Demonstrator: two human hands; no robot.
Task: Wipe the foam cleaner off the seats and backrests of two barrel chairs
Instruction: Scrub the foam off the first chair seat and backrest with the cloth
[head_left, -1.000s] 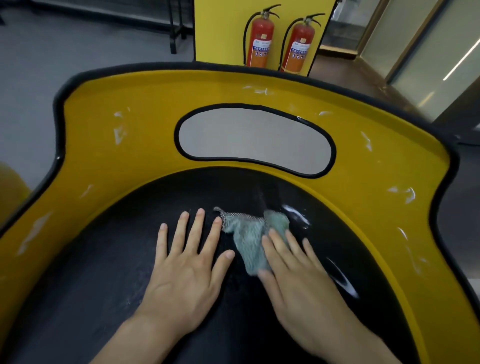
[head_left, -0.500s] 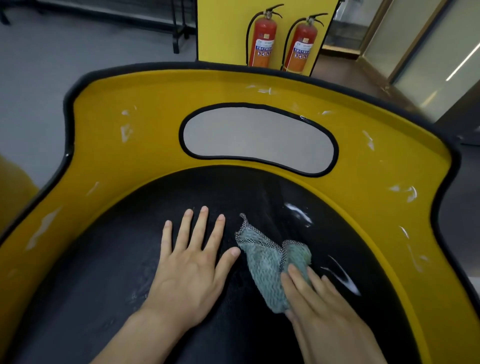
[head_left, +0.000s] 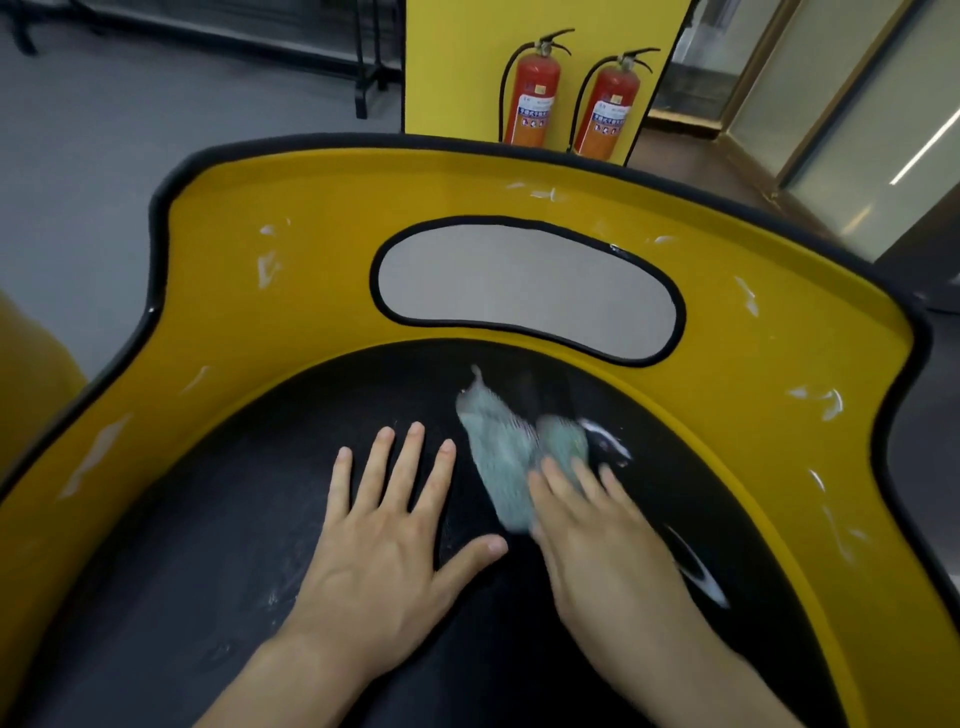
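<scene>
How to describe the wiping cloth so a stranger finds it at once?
Find the black seat of the yellow barrel chair. The cloth lies there, partly under the right hand. It is pale green and crumpled, unlike the white foam streaks nearby.

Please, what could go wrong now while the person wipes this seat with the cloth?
The cloth is small and bunched under the right hand; it may smear the foam streak on the black seat rather than lift it.
White foam marks on the yellow backrest could be missed.
The left hand, flat on the damp-looking seat, might slip.
</scene>
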